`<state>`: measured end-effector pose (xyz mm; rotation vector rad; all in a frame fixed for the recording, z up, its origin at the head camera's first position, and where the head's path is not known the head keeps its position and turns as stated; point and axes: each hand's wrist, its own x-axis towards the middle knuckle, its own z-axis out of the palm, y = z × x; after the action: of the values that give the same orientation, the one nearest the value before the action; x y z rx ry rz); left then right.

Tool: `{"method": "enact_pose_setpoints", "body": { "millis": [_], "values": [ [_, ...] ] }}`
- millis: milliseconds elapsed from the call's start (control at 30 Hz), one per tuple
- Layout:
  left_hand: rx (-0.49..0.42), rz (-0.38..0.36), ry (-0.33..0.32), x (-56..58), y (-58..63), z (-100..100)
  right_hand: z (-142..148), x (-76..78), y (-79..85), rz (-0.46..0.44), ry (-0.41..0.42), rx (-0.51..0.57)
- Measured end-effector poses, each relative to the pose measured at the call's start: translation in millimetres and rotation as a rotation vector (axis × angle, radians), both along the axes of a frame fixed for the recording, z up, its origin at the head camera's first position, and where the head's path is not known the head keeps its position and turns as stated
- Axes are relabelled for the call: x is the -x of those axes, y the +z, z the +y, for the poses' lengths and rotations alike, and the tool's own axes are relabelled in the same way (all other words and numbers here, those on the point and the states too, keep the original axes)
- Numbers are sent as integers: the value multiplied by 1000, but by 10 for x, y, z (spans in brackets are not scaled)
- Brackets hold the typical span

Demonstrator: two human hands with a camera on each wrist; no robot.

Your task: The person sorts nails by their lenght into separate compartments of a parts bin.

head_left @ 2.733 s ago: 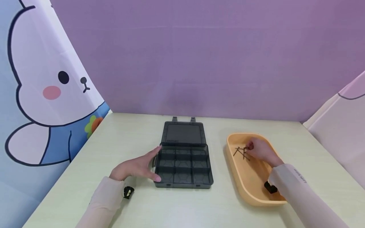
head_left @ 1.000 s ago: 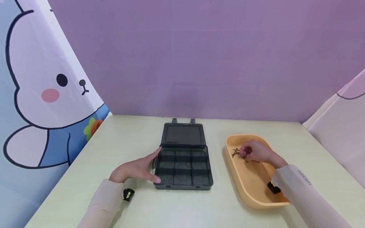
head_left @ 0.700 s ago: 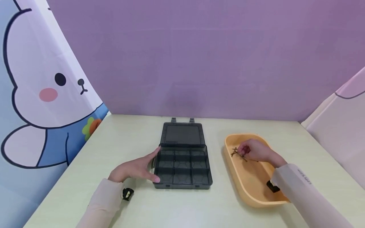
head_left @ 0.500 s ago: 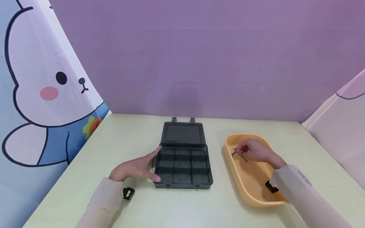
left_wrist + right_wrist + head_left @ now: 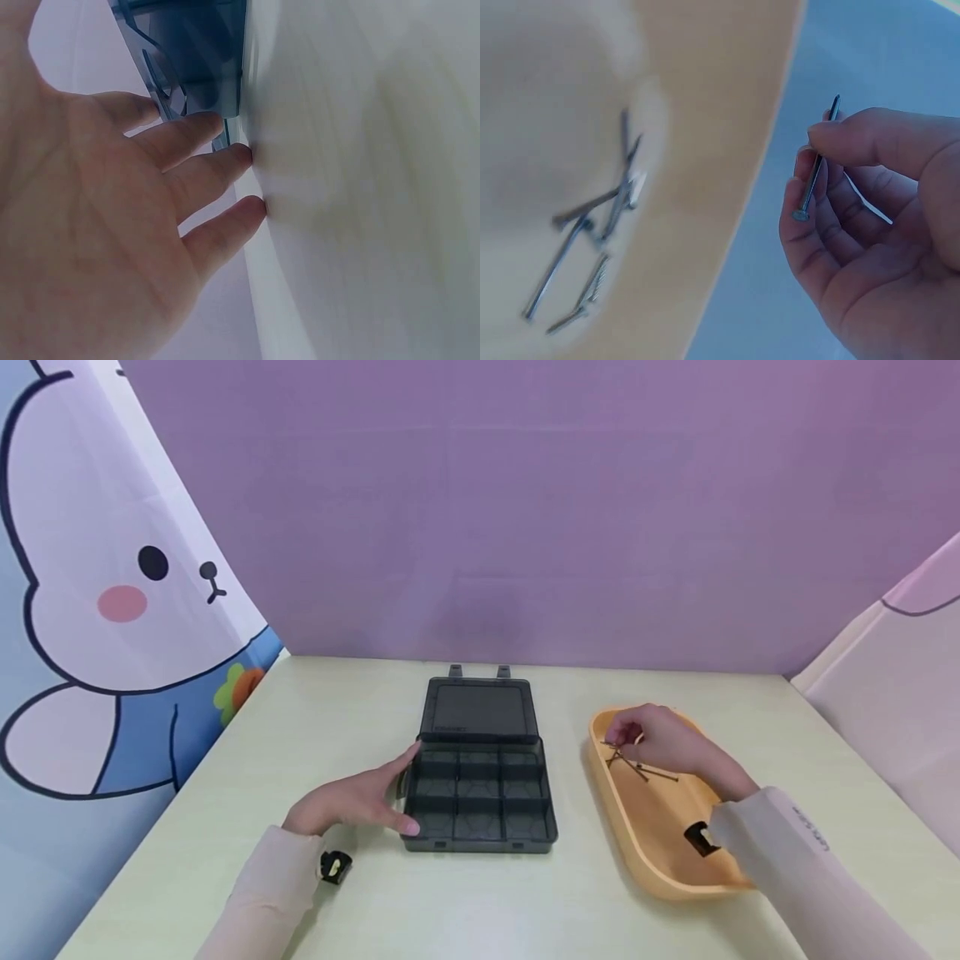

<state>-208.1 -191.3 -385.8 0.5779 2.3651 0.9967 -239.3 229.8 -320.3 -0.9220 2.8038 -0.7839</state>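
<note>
My right hand [image 5: 656, 739] is over the far left part of the orange tray [image 5: 637, 852]. In the right wrist view it pinches a nail [image 5: 810, 184] between thumb and fingers, with the flat head toward the bottom. Several loose nails [image 5: 555, 266] lie crossed in the tray, and a threaded screw [image 5: 598, 279] lies near them. My left hand [image 5: 352, 802] rests at the left side of a dark, see-through compartment box [image 5: 480, 846], with thumb and index finger spread along its edge. Its lid [image 5: 480, 708] lies folded back.
Pale table [image 5: 480, 910] surface lies around the box and the tray. A purple cloth [image 5: 480, 527] hangs behind the table, and a printed cartoon cloth [image 5: 75, 652] is at the left. Each wrist carries a small black camera, the left one [image 5: 334, 866] close to the tabletop.
My right hand has shifted up and left over the tray and now holds a nail, leaving more of the loose nails in sight. The left hand and box have stayed put.
</note>
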Motion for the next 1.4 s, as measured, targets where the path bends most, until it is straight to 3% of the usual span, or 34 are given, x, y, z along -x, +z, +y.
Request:
{"method": "enact_pose_setpoints", "body": {
  "millis": [267, 700, 933, 1200, 1400],
  "values": [
    [-22, -6, 3, -14, -3, -14, -373, -74, 78, -45, 43, 9],
    [-49, 69, -22, -30, -23, -29, -872, -104, 96, -24, 103, -59],
    [-35, 69, -19, -28, -14, -32, -1062, -90, 138, -68, 63, -55],
    [-19, 82, -24, -16, -11, -25, -1174, -64, -11, -180, -1, -31],
    [-22, 81, -28, -2, -17, -23, -1194, -59, -111, -184, -27, -43]
  ]
}}
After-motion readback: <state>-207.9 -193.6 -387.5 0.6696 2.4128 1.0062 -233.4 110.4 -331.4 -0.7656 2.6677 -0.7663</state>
